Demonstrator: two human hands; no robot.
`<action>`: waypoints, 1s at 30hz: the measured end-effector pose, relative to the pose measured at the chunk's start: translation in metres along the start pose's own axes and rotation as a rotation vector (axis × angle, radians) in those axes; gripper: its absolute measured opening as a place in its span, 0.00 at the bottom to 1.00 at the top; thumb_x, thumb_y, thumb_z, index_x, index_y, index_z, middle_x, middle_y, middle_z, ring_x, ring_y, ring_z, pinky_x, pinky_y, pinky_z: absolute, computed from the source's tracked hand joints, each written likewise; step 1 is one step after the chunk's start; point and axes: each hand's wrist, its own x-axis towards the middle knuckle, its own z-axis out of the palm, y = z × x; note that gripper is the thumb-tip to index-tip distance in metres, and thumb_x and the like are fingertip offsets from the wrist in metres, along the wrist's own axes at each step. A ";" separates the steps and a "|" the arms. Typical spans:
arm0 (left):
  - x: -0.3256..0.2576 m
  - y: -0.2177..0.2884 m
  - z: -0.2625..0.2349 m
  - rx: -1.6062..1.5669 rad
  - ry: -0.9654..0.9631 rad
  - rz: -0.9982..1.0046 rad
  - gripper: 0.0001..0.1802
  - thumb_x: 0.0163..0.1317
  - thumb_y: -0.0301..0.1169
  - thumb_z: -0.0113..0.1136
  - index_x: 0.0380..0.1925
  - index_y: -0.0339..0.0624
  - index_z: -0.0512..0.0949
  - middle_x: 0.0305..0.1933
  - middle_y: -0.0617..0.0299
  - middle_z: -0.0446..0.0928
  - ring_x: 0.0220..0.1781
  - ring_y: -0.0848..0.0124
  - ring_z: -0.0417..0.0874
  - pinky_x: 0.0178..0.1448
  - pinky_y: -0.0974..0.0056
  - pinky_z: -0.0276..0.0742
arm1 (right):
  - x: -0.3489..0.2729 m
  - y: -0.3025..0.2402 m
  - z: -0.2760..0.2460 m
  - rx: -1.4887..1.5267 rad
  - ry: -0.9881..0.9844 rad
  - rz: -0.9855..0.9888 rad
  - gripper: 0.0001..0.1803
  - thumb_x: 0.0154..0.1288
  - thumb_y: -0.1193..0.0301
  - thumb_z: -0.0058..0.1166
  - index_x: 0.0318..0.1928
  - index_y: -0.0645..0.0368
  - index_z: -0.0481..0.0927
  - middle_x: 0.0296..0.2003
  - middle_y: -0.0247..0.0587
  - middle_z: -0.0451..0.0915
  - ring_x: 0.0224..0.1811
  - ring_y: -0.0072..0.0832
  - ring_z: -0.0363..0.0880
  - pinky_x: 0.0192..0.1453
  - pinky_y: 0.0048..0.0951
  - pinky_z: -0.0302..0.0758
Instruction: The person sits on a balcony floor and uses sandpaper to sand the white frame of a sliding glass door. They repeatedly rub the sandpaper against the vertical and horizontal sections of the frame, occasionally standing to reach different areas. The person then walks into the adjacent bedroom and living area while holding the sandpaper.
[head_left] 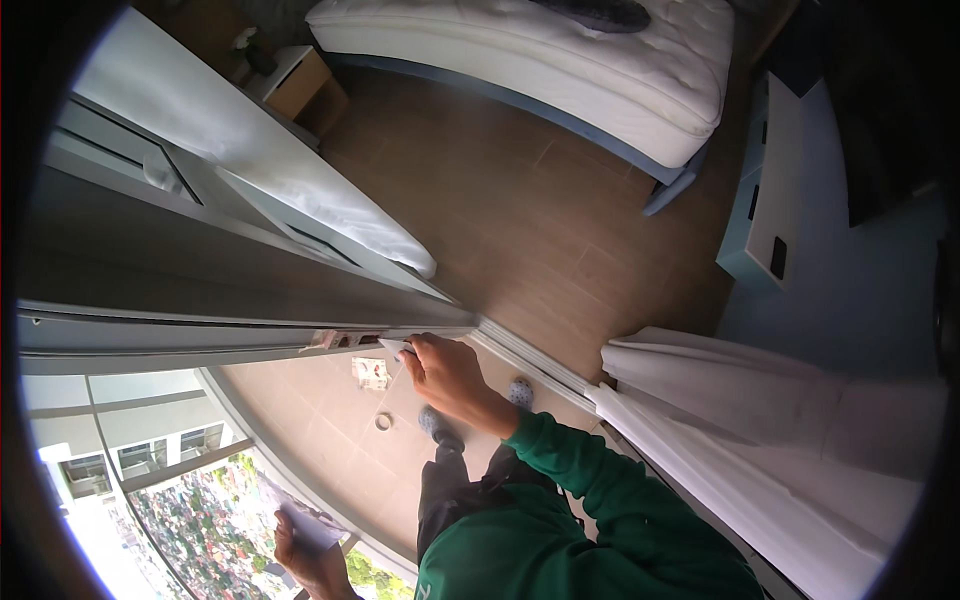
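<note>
Right hand: fingers closed around a small pale blade, seemingly pinched short to steady its tip, which lies at a rough patch on the door frame; contact cannot be told. Left hand: well apart from the door frame, fingers curled on a flat pale plate near one edge, perhaps leaving its face free. Tape roll and paper lie below the door frame, apparently for easy reach.
</note>
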 end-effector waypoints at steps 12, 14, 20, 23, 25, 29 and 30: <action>0.014 -0.010 -0.015 -0.190 0.016 -0.084 0.14 0.71 0.42 0.56 0.42 0.41 0.76 0.32 0.64 0.75 0.31 0.74 0.74 0.38 0.69 0.70 | 0.029 -0.010 -0.004 -0.112 -0.116 -0.103 0.07 0.65 0.70 0.56 0.34 0.62 0.76 0.28 0.51 0.81 0.28 0.50 0.81 0.32 0.47 0.75; 0.012 -0.010 -0.011 -0.210 -0.004 -0.087 0.14 0.71 0.41 0.56 0.43 0.41 0.76 0.32 0.65 0.76 0.32 0.74 0.75 0.39 0.69 0.71 | 0.031 -0.012 -0.005 -0.127 -0.148 -0.113 0.07 0.64 0.71 0.57 0.35 0.63 0.76 0.28 0.52 0.80 0.28 0.50 0.81 0.31 0.47 0.75; 0.019 -0.013 -0.010 -0.281 -0.022 -0.133 0.15 0.71 0.42 0.56 0.44 0.42 0.76 0.35 0.64 0.77 0.35 0.73 0.76 0.42 0.69 0.71 | 0.028 -0.020 0.004 -0.252 -0.140 -0.194 0.07 0.55 0.74 0.59 0.35 0.62 0.77 0.27 0.50 0.79 0.26 0.47 0.81 0.30 0.45 0.76; 0.026 -0.016 -0.018 -0.281 -0.164 -0.135 0.15 0.71 0.42 0.56 0.44 0.41 0.76 0.36 0.63 0.77 0.37 0.73 0.77 0.44 0.70 0.71 | 0.025 -0.029 0.010 -0.329 -0.160 -0.193 0.10 0.50 0.75 0.60 0.35 0.63 0.78 0.27 0.48 0.79 0.25 0.44 0.82 0.29 0.42 0.78; 0.027 -0.019 -0.023 -0.264 -0.202 -0.132 0.16 0.71 0.43 0.55 0.45 0.41 0.76 0.37 0.63 0.77 0.38 0.73 0.77 0.44 0.69 0.71 | 0.022 -0.036 0.015 -0.372 -0.165 -0.184 0.11 0.50 0.75 0.59 0.35 0.64 0.79 0.27 0.49 0.80 0.25 0.42 0.83 0.29 0.40 0.79; 0.019 -0.007 0.000 -0.100 -0.071 -0.080 0.07 0.65 0.32 0.55 0.37 0.41 0.75 0.33 0.60 0.77 0.35 0.67 0.78 0.43 0.63 0.73 | 0.011 -0.050 0.034 -0.482 -0.150 -0.153 0.09 0.53 0.75 0.57 0.33 0.68 0.79 0.26 0.50 0.80 0.25 0.38 0.85 0.29 0.35 0.82; 0.017 -0.005 0.001 -0.051 -0.057 -0.045 0.04 0.63 0.28 0.54 0.34 0.40 0.74 0.31 0.58 0.76 0.34 0.65 0.78 0.42 0.62 0.74 | 0.011 -0.052 0.038 -0.497 -0.152 -0.130 0.09 0.54 0.74 0.57 0.34 0.68 0.79 0.26 0.50 0.81 0.25 0.38 0.85 0.29 0.35 0.82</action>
